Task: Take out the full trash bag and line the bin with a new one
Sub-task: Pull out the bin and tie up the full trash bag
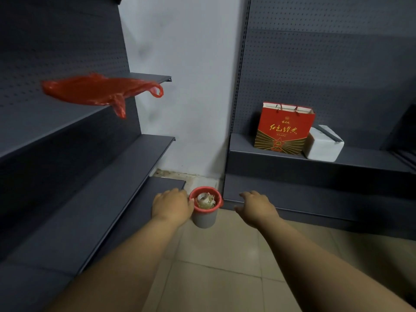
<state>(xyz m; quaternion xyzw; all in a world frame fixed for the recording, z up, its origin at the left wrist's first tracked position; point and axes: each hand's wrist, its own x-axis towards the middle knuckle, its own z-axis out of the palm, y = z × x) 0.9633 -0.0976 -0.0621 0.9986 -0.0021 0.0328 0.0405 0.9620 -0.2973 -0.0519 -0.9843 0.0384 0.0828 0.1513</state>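
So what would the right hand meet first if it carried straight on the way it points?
Likely the right rim of the bin; the right hand, open, points toward it. Depth is unclear, so it could pass behind.

We see dark grey shelving running along the left, its shelves stepping down toward the floor, with a short upper shelf ending against a white wall. On the right stands a second grey unit with a perforated back panel. On its low shelf a red paper gift bag stands upright, printed with gold characters and fitted with red cord handles. Just beside it on the right sits a white foam box, tilted, with a grey strip across its top. The floor is laid with beige tiles, and we notice a grubby strip at the foot of the wall.
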